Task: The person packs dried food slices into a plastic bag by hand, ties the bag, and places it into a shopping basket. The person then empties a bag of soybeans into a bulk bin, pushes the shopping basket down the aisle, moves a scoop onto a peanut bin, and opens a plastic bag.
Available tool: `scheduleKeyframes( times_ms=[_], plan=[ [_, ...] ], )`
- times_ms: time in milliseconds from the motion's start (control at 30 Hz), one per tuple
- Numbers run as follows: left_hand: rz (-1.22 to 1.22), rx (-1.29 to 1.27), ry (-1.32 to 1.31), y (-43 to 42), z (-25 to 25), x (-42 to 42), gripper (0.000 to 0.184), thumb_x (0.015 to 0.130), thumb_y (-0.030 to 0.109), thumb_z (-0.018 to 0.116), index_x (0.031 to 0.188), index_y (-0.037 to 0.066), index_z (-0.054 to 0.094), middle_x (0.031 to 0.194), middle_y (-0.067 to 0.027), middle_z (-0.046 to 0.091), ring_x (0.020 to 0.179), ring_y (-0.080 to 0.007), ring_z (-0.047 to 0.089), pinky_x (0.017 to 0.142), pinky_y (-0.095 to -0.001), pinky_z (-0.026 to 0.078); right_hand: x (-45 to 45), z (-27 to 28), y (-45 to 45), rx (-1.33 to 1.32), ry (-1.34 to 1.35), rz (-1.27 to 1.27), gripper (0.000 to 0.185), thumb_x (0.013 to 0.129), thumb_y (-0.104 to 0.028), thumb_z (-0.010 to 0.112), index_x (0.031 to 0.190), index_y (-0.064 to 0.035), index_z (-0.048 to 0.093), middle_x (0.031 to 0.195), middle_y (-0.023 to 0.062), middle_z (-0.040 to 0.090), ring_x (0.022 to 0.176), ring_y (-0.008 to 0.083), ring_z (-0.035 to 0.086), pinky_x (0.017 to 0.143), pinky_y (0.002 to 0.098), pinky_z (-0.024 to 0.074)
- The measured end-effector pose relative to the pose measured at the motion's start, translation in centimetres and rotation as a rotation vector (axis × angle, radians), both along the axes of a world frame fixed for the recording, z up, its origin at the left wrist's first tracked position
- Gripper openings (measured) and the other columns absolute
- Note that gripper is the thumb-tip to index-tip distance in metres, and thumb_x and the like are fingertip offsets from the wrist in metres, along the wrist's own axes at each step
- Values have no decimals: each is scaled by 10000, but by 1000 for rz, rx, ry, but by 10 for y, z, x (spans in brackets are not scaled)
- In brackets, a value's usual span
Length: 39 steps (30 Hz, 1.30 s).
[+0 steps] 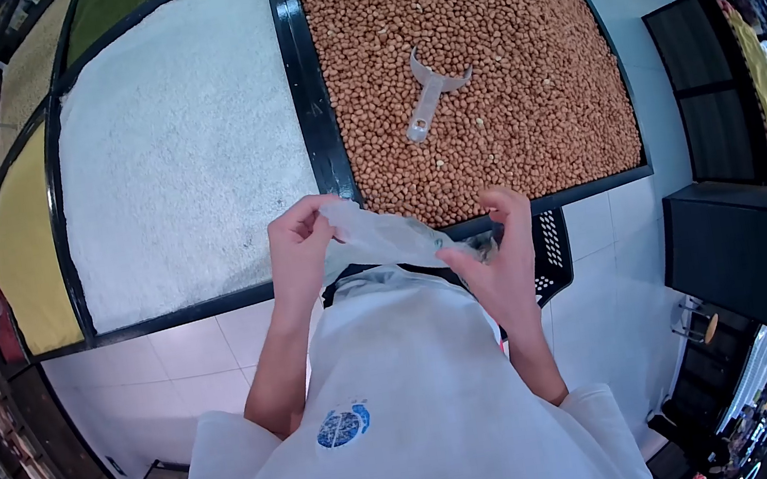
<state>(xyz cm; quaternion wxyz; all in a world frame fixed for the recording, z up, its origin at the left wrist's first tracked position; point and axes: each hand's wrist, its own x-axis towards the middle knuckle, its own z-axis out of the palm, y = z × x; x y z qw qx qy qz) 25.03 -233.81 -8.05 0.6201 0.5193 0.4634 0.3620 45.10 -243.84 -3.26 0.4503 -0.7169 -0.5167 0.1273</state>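
Note:
A thin translucent plastic bag stretches between my hands, in front of my shirt. My left hand pinches the bag's upper left corner between thumb and fingertips. At the bag's other end is my right hand, thumb and forefinger spread apart with some of the plastic between them. Its other fingers are partly hidden. Beyond the hands, a clear plastic scoop lies on a heap of small reddish-brown nuts or beans, its handle pointing toward me.
A black-framed bin of white powder or grains is left of the nuts, with a yellow heap farther left. A black perforated basket or stool stands under the bin edge at right. Dark cabinets stand on the right over tiled floor.

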Motion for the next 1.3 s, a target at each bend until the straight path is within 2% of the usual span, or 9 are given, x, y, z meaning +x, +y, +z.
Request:
scheduleKeyframes(
  times_ms=[33,133,300,467,600,700,933,1200,1300],
  plan=[
    [-76,-26,-31,0,2,-1,185,925,41,506,1015,-45,642,886,-61,647,748,-107,599,667,-240,471,0,3,0,-23,-10,120,507,658,-113,798,1095,-17,557,1175,142,532,1094,286,514,891,379,425],
    [-139,-52,-117,2,3,3,228,926,36,494,1114,-23,608,812,-27,621,740,-87,570,682,-240,462,-3,-5,12,-506,207,508,248,764,-113,732,943,-7,598,779,153,643,730,271,637,656,362,478],
    [30,171,83,-26,8,19,459,904,73,548,1339,6,417,854,-15,600,756,-93,572,680,-242,460,-22,-18,17,-297,170,233,147,808,-107,675,863,-21,570,655,159,606,606,341,611,556,408,465],
    [-156,-359,-168,-12,-32,-8,229,844,46,601,1055,-40,625,866,-48,671,776,-94,624,694,-229,487,-22,-28,15,-204,325,259,147,786,-48,660,871,-9,546,760,157,612,683,273,630,592,347,483],
    [129,-460,-366,10,-40,-40,122,877,7,538,967,-22,614,899,-80,661,766,-138,652,731,-264,550,6,-56,-2,-108,1502,240,56,891,26,542,905,-27,556,972,82,648,900,198,638,808,301,510],
    [221,-704,-564,11,-49,-44,144,895,15,512,1022,-8,576,959,-80,635,831,-150,645,764,-287,558,0,-60,-5,-101,1919,-27,38,897,-30,564,934,-24,561,1004,95,642,960,204,631,861,322,520],
    [134,-832,-733,1,-40,-37,215,859,46,587,1071,22,563,970,-68,617,873,-155,618,796,-304,526,12,-88,-5,61,2230,41,202,972,-190,494,1057,-32,586,1020,62,653,990,210,622,927,361,477],
    [-540,-58,248,11,2,-38,543,705,39,605,1244,67,541,989,-29,601,859,-134,562,765,-253,457,11,-76,11,-182,1844,-15,179,959,-190,501,980,-53,614,963,43,661,948,164,619,853,325,477],
    [-469,-242,331,20,-32,-51,533,731,64,669,1252,116,565,989,-33,627,844,-118,552,780,-259,452,12,-75,8,-253,1531,51,276,913,-191,586,1141,-40,550,988,57,661,925,179,619,841,323,489]
  ],
)
